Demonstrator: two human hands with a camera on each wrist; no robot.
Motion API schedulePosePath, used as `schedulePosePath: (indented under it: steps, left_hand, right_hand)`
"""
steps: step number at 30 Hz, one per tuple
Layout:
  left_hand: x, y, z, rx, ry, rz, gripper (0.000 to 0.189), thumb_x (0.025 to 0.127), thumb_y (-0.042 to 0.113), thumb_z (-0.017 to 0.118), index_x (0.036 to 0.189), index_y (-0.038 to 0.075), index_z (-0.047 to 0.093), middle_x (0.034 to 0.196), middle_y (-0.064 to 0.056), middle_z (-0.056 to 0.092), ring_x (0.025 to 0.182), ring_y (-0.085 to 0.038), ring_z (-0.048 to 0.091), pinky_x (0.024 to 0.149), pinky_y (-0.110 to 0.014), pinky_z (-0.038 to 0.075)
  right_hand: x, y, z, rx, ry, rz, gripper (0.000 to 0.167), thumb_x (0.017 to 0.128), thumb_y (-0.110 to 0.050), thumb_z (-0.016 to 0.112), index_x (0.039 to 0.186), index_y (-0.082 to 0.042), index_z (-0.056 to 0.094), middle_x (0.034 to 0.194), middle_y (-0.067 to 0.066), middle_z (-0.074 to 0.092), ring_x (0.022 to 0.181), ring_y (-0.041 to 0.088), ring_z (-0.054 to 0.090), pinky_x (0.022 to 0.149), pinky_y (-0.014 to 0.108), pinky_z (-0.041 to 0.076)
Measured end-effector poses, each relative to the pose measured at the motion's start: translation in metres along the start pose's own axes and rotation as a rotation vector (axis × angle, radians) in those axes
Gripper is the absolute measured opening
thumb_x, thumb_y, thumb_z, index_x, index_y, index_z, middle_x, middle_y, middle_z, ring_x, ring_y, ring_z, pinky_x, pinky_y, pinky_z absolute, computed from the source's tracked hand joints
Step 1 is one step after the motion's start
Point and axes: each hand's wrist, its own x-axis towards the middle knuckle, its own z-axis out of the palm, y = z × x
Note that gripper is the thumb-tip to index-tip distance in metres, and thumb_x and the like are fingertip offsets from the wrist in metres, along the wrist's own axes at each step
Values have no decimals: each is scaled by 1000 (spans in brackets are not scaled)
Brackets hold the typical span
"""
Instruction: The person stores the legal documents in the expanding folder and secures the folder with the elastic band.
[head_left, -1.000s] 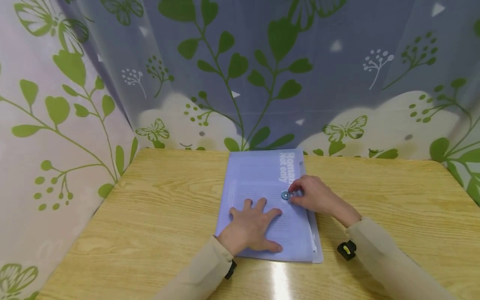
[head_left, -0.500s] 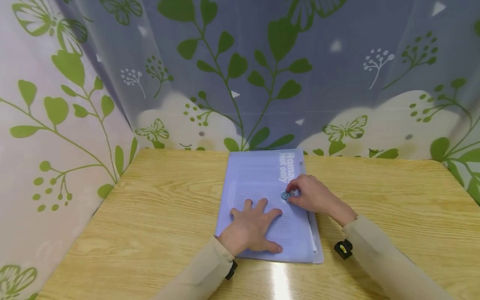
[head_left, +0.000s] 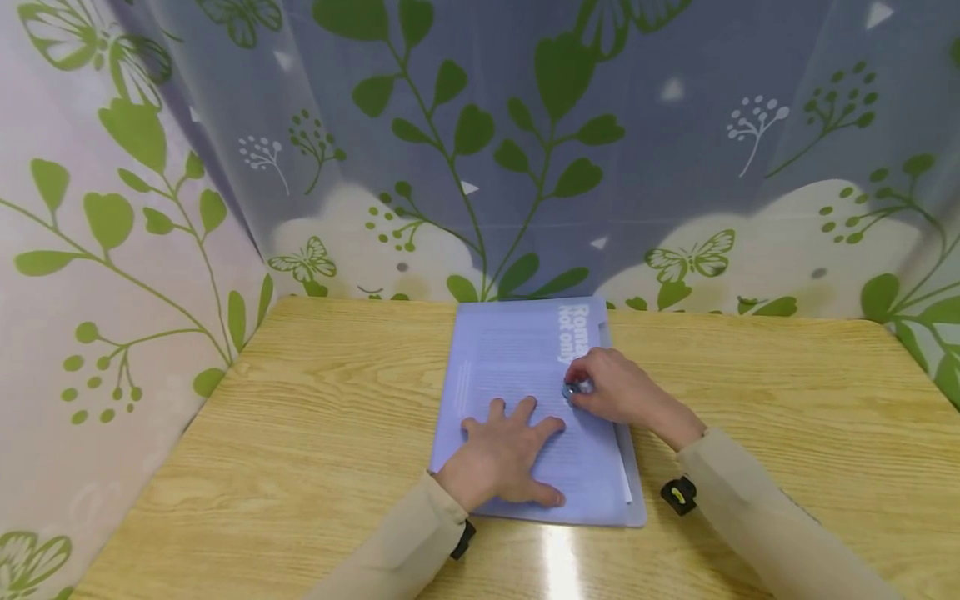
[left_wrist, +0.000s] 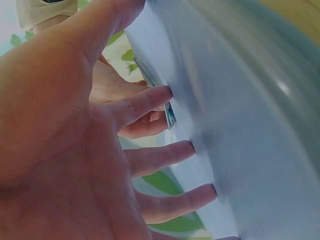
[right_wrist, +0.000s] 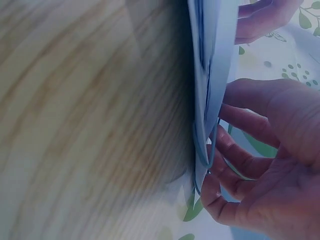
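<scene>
A translucent lilac document folder (head_left: 517,342), printed with white lettering, lies on the table with papers inside. On its front is a small round blue button (head_left: 568,390), partly covered by fingers. My left hand (head_left: 501,458) rests spread on the folder's lower half; in the left wrist view its fingertips (left_wrist: 187,146) press the plastic. My right hand (head_left: 611,387) is at the button, thumb and forefinger pinching a thin blue-green cord. In the right wrist view the cord (right_wrist: 212,150) loops round the folder's edge to the fingers. The exact pinch point is partly hidden.
The wooden table (head_left: 322,433) extends on both sides of the folder. Behind it hangs a patterned curtain (head_left: 495,142) with leaves and butterflies, and another stands at the left. Paper edges show along the folder's right side.
My right hand has shifted slightly left, its fingertips passing from the right of the button to over its upper side. The left hand and the folder have stayed in place.
</scene>
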Motion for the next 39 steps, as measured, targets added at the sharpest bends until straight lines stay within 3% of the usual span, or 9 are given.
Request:
schedulePosePath:
  steps: [31,39]
  left_hand:
    - [1,1,-1,12,-20,-4,89,74,69,78,152,43,43,163,-3,37,140,-44,40,92,-75,45]
    - [2,1,-1,2,-20,11,90,75,68,78,153,41,42,162,-1,36,140,-45,40,92,-76,45]
  right_hand:
    - [8,-1,-1,40,-52,6,14,77,-11,77,89,-7,72,84,5,65,77,17,56,73,36,49]
    - [13,-9,7,132,-74,-61,22,78,-14,79,98,-6,76,92,7,66,83,19,59,76,32,48]
